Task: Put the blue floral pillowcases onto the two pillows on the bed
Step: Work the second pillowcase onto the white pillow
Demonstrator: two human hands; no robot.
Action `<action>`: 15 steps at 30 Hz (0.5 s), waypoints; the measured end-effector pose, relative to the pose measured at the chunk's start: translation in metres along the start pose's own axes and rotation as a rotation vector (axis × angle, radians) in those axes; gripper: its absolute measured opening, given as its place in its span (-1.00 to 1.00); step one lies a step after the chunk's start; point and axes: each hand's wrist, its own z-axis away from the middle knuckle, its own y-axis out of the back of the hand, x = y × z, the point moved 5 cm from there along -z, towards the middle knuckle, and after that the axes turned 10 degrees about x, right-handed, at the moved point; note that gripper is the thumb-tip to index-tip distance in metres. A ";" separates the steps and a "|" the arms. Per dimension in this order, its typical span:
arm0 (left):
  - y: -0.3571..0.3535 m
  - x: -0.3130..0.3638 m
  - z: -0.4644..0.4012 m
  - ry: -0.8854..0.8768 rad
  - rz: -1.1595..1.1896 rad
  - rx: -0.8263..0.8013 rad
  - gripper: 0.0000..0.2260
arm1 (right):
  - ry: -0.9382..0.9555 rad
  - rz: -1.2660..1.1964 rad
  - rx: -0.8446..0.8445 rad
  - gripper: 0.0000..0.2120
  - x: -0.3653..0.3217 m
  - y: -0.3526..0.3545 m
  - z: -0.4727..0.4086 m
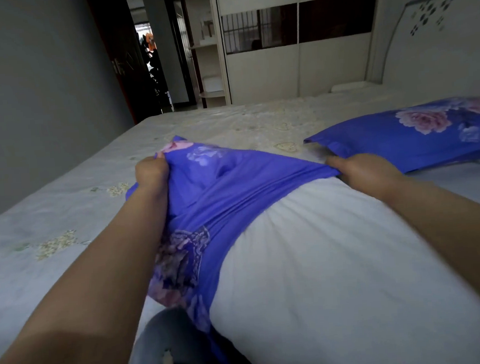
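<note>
White pillow (338, 260) half inside bunched blue floral pillowcase (219, 183)

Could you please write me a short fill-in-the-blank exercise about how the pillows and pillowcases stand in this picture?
1. The left hand and the right hand both grip the blue floral ____.
2. The white pillow in front of the person is only ____ covered.
3. The second pillow, already in its case, lies to the person's ____.
4. Both pillows rest on the ____.

Missing words: pillowcase; partly; right; bed
</note>
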 end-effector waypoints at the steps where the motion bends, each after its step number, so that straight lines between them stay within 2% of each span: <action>1: -0.002 -0.003 0.001 -0.022 0.002 -0.009 -0.63 | -0.008 0.099 -0.023 -0.77 0.007 0.001 0.009; 3: -0.009 -0.009 0.009 -0.067 0.018 -0.022 -0.65 | -0.007 0.217 -0.049 -0.78 0.004 0.000 0.023; 5: -0.018 -0.012 0.018 -0.109 -0.012 -0.008 -0.69 | -0.007 0.149 -0.004 -0.78 0.000 -0.006 0.030; 7: -0.019 -0.001 0.034 -0.237 -0.090 0.070 -0.75 | 0.005 -0.070 0.125 -0.73 0.004 -0.007 0.034; 10: -0.016 0.030 0.071 -0.538 -0.115 0.168 -0.75 | 0.088 -0.514 0.308 -0.48 -0.009 0.000 0.033; 12: -0.023 0.046 0.100 -0.726 -0.103 0.116 -0.71 | 0.020 -0.817 0.343 -0.48 -0.027 0.004 0.029; 15: -0.039 0.053 0.120 -0.781 -0.207 -0.003 -0.53 | -0.091 -1.077 0.322 -0.58 -0.054 0.012 0.027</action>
